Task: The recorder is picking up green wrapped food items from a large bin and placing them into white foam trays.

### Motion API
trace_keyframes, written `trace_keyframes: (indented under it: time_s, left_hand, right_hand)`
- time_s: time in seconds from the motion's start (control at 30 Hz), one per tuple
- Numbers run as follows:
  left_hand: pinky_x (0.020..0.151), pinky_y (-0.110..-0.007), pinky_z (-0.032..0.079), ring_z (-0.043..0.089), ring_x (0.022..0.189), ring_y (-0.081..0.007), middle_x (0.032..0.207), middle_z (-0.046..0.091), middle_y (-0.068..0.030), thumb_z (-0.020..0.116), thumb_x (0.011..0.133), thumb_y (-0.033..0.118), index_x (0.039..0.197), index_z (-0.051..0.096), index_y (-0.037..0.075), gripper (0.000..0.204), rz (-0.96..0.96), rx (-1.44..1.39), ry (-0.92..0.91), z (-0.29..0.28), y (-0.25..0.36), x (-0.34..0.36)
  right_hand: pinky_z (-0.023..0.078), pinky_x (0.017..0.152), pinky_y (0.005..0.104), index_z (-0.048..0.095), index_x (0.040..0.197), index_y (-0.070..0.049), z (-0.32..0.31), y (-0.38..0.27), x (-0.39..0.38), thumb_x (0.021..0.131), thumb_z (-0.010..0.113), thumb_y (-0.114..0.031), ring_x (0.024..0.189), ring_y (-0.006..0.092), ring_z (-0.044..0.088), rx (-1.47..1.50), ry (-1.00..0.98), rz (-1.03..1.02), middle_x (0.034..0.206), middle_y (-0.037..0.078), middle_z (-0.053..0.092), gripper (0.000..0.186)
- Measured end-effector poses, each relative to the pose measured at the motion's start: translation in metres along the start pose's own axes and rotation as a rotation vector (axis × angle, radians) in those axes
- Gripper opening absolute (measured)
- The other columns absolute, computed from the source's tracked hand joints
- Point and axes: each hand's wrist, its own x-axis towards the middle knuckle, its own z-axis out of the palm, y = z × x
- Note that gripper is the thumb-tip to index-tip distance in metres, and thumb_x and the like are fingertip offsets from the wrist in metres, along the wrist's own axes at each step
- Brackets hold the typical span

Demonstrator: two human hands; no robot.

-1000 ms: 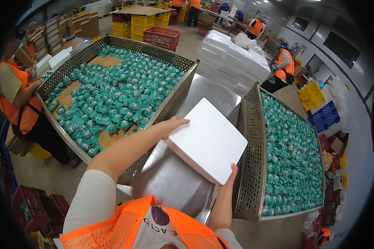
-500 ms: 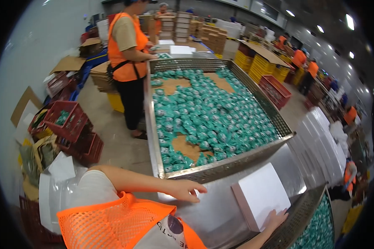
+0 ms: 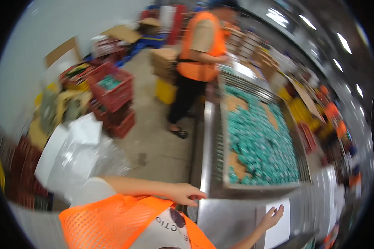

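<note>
My left hand [image 3: 188, 194] rests at the left edge of the steel table [image 3: 232, 211], its fingers loosely bent and apart, with nothing seen in them. My right hand [image 3: 272, 216] is open, palm turned partly up, just over or against a white box [image 3: 283, 228] lying on the table at the right; whether it touches the box I cannot tell. Beyond both hands stands a large metal tray [image 3: 262, 185] with many small green-wrapped round pieces [image 3: 262, 145]. Patches of brown tray lining show between them.
A co-worker in an orange vest [image 3: 203, 45] stands at the far left side of the tray. Red crates [image 3: 112, 89], one with green pieces inside, are stacked at the left. Clear plastic wrap [image 3: 104, 159] and white sheets [image 3: 85, 128] lie beside my left arm.
My view has swung left, so the tray and co-worker appear farther right. My right hand has lifted and turned from lying flat on the white box. My left hand is now at the table edge.
</note>
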Motion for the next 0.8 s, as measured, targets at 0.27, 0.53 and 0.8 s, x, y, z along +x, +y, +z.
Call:
trace_keyframes:
  time_s: [0.27,0.53,0.8]
  left_hand:
    - [0.071,-0.035,0.044,0.055,0.084,-0.0244,0.096,0.055,-0.0113,0.059,0.074,0.02,0.112,0.046,0.004,0.044,-0.07,0.104,0.404,-0.04,-0.011,-0.169]
    - [0.078,-0.039,0.041,0.05,0.093,-0.0314,0.105,0.051,-0.015,0.057,0.073,0.018,0.108,0.048,0.003,0.039,-0.357,0.402,1.045,-0.038,-0.022,-0.342]
    - [0.096,-0.04,0.03,0.035,0.116,-0.0353,0.126,0.035,-0.02,0.062,0.069,0.014,0.114,0.049,0.009,0.046,-1.029,1.03,2.057,0.027,0.086,-0.485]
  right_hand:
    - [0.042,0.082,0.0278,0.05,0.11,0.005,0.112,-0.28,-0.126,0.082,0.048,-0.001,0.095,0.0198,0.054,0.491,-0.87,-0.628,0.105,0.014,0.055,0.029]
    - [0.045,0.068,0.0264,0.052,0.107,0.004,0.157,-0.453,-0.264,0.071,0.057,0.003,0.072,0.0154,0.056,0.553,-1.434,-1.327,0.089,0.012,0.058,0.036]
    - [0.046,0.065,0.0249,0.052,0.111,0.0,0.174,-0.545,-0.347,0.07,0.059,0.001,0.074,0.0134,0.057,0.664,-1.912,-1.622,0.096,0.011,0.058,0.042]
